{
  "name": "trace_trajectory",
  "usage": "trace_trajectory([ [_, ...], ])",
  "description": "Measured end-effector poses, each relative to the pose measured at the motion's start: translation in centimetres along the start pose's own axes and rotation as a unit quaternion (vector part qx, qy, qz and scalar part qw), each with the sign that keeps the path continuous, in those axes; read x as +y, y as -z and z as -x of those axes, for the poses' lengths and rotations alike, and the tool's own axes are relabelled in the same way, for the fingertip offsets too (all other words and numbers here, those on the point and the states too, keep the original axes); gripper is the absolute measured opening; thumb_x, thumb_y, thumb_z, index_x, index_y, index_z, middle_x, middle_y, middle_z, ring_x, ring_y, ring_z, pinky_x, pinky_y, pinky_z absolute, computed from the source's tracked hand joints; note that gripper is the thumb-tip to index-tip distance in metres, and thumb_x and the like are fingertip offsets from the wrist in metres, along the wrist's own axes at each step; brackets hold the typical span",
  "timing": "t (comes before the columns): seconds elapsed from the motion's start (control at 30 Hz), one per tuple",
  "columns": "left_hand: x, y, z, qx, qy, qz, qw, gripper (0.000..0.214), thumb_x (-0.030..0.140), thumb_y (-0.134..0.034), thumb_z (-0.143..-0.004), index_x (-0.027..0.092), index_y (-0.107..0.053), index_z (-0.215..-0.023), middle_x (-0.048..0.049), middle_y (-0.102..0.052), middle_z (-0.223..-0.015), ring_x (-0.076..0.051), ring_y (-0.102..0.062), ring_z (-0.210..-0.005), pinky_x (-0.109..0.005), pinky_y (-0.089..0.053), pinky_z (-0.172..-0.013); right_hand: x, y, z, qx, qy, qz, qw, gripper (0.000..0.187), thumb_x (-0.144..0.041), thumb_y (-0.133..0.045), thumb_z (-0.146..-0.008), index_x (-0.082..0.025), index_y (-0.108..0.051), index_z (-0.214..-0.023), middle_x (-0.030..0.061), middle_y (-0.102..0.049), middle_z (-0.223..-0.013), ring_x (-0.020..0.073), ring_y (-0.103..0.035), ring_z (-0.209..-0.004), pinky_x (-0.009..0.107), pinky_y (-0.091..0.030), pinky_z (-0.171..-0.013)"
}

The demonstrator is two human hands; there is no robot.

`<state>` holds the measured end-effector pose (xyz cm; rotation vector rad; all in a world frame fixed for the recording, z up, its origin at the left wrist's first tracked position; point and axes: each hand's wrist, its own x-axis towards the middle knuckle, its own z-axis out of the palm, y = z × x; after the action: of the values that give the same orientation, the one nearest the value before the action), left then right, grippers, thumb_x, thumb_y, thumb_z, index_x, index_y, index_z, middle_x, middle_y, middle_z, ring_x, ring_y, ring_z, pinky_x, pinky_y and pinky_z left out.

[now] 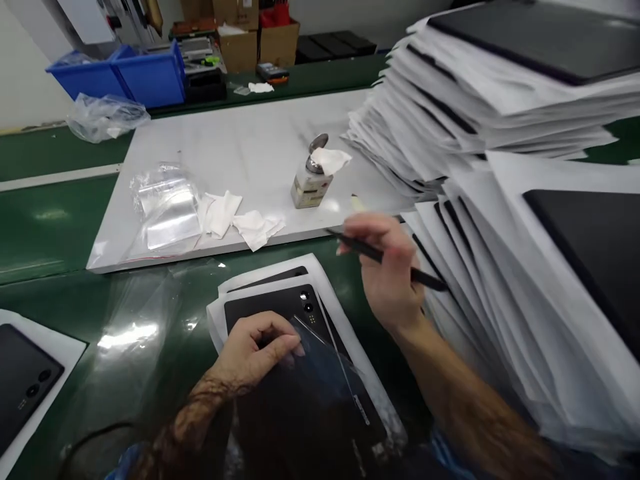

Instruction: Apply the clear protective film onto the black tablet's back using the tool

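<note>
Both forearms are bare from wrist to elbow, with no watch, ring or glove on the left hand point(255, 350) or the right hand point(387, 277); the fingers point(280, 347) are bare too, with short nails; a bright blue fabric sleeve edge point(445, 443) shows at the right elbow; another blue patch point(123, 460) sits by the left elbow.

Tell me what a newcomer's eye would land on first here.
The tall, slumping stack of white sheets and dark panels filling the right side. Then, at bottom centre, the left hand resting on a black panel with camera holes, while the right hand holds a thin black tool above it.
</note>
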<state>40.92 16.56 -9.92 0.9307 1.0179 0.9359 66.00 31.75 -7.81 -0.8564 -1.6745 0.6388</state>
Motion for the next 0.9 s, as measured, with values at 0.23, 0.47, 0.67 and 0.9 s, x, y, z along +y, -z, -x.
trace_trajectory([
  [0.23, 1.3, 0.1, 0.6, 0.032, -0.065, -0.052, 0.996, 0.024, 0.044, -0.101, -0.11, 0.024, -0.099, -0.096, -0.0093, -0.1, -0.09, -0.024, -0.092, -0.073, -0.031, -0.072, -0.07, -2.5, 3.4, 4.2, -0.155, -0.227, -0.328, 0.904, 0.045, -0.06, -0.111, -0.101, -0.027, -0.084, -0.085, 0.0006, -0.077, -0.09, 0.0163, -0.072, -0.058, 0.029, -0.065, -0.048],
  [0.47, 1.1, 1.4, 1.5, 0.023, -0.112, -0.111, 0.987, 0.01, 0.029, -0.098, -0.114, 0.033, -0.104, -0.106, -0.003, -0.103, -0.097, -0.024, -0.096, -0.083, -0.03, -0.078, -0.081, -4.3, 3.2, 4.8, -0.191, -0.332, -0.368, 0.848, 0.041, -0.038, -0.122, -0.086, -0.024, -0.084, -0.081, -0.0017, -0.083, -0.084, 0.0134, -0.074, -0.051, 0.025, -0.063, -0.047],
  [0.67, 1.8, 1.2, 2.1, 0.034, -0.11, -0.122, 0.986, 0.013, 0.028, -0.098, -0.115, 0.038, -0.103, -0.108, 0.0019, -0.103, -0.096, -0.023, -0.097, -0.083, -0.031, -0.08, -0.081, -4.5, 3.3, 4.8, -0.212, -0.312, -0.339, 0.862, 0.033, -0.03, -0.117, -0.089, -0.025, -0.085, -0.08, 0.0007, -0.086, -0.083, 0.0168, -0.077, -0.058, 0.027, -0.067, -0.05],
  [0.9, 2.0, 0.9, 2.1, 0.049, -0.095, -0.127, 0.986, 0.01, 0.035, -0.1, -0.114, 0.037, -0.103, -0.105, -0.0006, -0.102, -0.093, -0.027, -0.095, -0.078, -0.036, -0.081, -0.076, -4.6, 3.5, 5.1, -0.218, -0.284, -0.317, 0.878, 0.032, -0.028, -0.111, -0.093, -0.027, -0.083, -0.08, 0.002, -0.086, -0.082, 0.02, -0.079, -0.066, 0.028, -0.064, -0.052],
])
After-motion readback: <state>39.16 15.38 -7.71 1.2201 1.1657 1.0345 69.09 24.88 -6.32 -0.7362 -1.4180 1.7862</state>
